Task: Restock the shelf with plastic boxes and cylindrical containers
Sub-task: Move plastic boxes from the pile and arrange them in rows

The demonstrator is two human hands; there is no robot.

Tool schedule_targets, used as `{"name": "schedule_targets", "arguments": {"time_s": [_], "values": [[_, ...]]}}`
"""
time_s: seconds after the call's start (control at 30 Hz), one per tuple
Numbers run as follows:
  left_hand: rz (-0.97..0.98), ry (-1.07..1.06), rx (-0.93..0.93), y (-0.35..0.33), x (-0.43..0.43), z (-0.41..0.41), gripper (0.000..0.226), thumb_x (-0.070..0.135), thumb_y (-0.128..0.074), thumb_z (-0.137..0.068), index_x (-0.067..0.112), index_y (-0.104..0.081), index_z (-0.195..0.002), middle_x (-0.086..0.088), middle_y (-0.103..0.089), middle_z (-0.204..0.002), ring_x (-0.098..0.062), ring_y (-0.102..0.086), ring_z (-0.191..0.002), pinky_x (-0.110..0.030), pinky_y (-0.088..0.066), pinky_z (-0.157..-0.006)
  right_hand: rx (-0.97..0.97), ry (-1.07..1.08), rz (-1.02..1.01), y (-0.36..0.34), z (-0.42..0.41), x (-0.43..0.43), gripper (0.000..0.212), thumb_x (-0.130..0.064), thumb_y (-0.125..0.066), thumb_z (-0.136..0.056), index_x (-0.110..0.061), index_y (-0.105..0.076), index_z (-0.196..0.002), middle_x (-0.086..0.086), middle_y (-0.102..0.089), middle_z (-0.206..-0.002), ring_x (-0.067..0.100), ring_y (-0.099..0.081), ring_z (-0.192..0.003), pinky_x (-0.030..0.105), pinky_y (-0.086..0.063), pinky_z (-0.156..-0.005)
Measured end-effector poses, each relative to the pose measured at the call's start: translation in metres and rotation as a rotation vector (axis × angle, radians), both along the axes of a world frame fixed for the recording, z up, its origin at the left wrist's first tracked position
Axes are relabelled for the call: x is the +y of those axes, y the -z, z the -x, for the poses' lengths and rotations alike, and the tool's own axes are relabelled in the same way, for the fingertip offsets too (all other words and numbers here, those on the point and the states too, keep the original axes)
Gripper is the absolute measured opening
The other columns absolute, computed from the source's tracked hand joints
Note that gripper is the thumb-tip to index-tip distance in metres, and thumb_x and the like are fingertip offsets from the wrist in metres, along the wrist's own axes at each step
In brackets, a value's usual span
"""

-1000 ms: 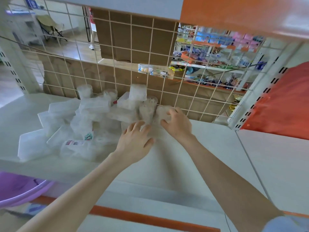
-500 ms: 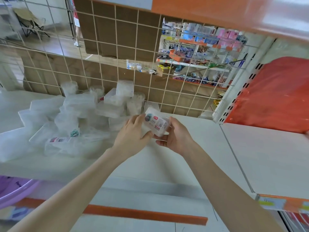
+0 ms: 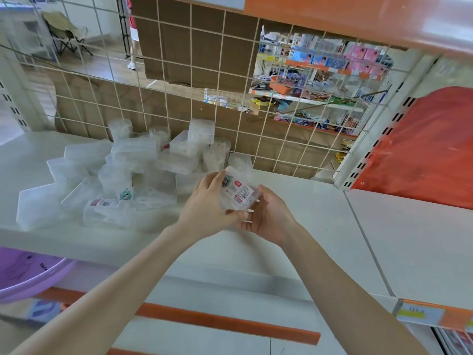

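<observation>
Both of my hands hold one clear plastic box [image 3: 238,190] with a red-and-white label, lifted just above the white shelf [image 3: 307,226]. My left hand [image 3: 207,206] grips its left side, and my right hand [image 3: 268,216] cups it from below and the right. To the left lies a loose pile of clear plastic boxes [image 3: 122,175] on the shelf. Clear cylindrical containers [image 3: 216,155] stand at the back of that pile against the wire grid.
A wire grid [image 3: 230,73] with cardboard behind it backs the shelf. An orange-red bag [image 3: 422,149] fills the bay to the right. A purple basin [image 3: 25,272] sits below at the left. Orange-edged lower shelves [image 3: 230,321] run beneath my arms.
My hands went from touching the right end of the pile to lifting one labelled box off it and drawing it toward me. The camera view has shifted slightly.
</observation>
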State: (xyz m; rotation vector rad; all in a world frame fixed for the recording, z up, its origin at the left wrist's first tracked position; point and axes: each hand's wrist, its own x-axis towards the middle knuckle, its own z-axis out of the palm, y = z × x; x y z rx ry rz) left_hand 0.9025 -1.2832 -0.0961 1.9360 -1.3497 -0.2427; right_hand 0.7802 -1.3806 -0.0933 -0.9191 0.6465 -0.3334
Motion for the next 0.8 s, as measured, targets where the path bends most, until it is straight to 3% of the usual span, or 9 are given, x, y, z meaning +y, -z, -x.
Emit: {"name": "schedule_targets", "arguments": {"time_s": [0.2,0.37,0.47,0.53,0.6,0.67,0.73,0.8], "values": [[0.018,0.101,-0.009,0.001,0.006,-0.016,0.098,0.034,-0.080,-0.063,0.020,-0.027,-0.144,0.005,-0.030,-0.143,-0.013,-0.037,-0.124,-0.021,-0.029,-0.093,0.121,-0.025,0.044,0.001,0.001,-0.006,0.052,-0.048,-0.022,-0.099,-0.013,-0.060,-0.103,0.007,-0.066,-0.075,0.019,-0.056,-0.049,0.023,-0.042,-0.047],[-0.019,0.117,-0.098,0.000,0.007,-0.020,0.083,0.031,-0.080,-0.063,0.019,-0.041,-0.136,0.005,-0.047,-0.130,-0.017,-0.050,-0.111,-0.026,-0.041,-0.085,0.239,-0.081,0.168,0.002,0.002,-0.010,0.056,-0.051,-0.018,-0.099,-0.016,-0.062,-0.099,0.007,-0.067,-0.076,0.018,-0.057,-0.049,0.025,-0.043,-0.052],[-0.047,0.090,-0.109,0.003,0.008,-0.022,0.080,0.037,-0.079,-0.064,0.019,-0.044,-0.133,0.004,-0.049,-0.125,-0.017,-0.052,-0.106,-0.029,-0.043,-0.082,0.303,-0.005,0.452,0.000,0.001,-0.007,0.028,-0.035,-0.032,-0.100,-0.025,-0.057,-0.101,0.006,-0.065,-0.103,0.015,-0.061,-0.074,0.028,-0.045,-0.066],[-0.074,0.077,-0.094,0.006,0.009,-0.023,0.079,0.039,-0.078,-0.064,0.019,-0.045,-0.133,0.004,-0.049,-0.126,-0.016,-0.053,-0.105,-0.027,-0.042,-0.082,0.288,-0.002,0.707,0.000,0.005,-0.006,0.017,-0.021,-0.049,-0.095,-0.026,-0.052,-0.111,0.002,-0.055,-0.124,0.008,-0.057,-0.091,0.019,-0.047,-0.074],[-0.098,0.081,-0.090,0.012,0.010,-0.022,0.078,0.040,-0.077,-0.066,0.018,-0.044,-0.133,0.003,-0.049,-0.126,-0.016,-0.053,-0.106,-0.023,-0.039,-0.080,0.291,-0.163,0.990,0.000,0.009,-0.006,0.046,-0.012,-0.065,-0.084,-0.022,-0.047,-0.124,0.000,-0.045,-0.133,0.004,-0.049,-0.104,0.008,-0.041,-0.081],[-0.109,0.092,-0.091,0.020,0.009,-0.022,0.078,0.040,-0.077,-0.067,0.016,-0.044,-0.134,0.001,-0.050,-0.127,-0.017,-0.051,-0.109,-0.017,-0.032,-0.077,0.390,-0.395,1.285,0.002,0.009,-0.005,0.068,-0.010,-0.074,-0.074,-0.014,-0.043,-0.134,0.003,-0.041,-0.133,0.011,-0.040,-0.115,0.012,-0.031,-0.096],[-0.133,0.115,-0.100,0.026,0.008,-0.021,0.079,0.041,-0.076,-0.068,0.014,-0.043,-0.135,-0.001,-0.050,-0.129,-0.017,-0.048,-0.115,-0.015,-0.028,-0.080,0.454,-0.458,1.411,0.009,0.007,-0.004,0.072,-0.013,-0.074,-0.072,-0.012,-0.041,-0.136,0.006,-0.043,-0.131,0.018,-0.039,-0.119,0.024,-0.029,-0.103],[-0.158,0.124,-0.117,0.030,0.009,-0.021,0.080,0.043,-0.074,-0.071,0.013,-0.041,-0.136,-0.002,-0.048,-0.133,-0.018,-0.041,-0.122,-0.017,-0.028,-0.089,0.496,-0.403,1.437,0.015,0.006,-0.005,0.069,-0.016,-0.071,-0.074,-0.013,-0.042,-0.136,0.006,-0.045,-0.130,0.022,-0.041,-0.119,0.028,-0.031,-0.103]]}}
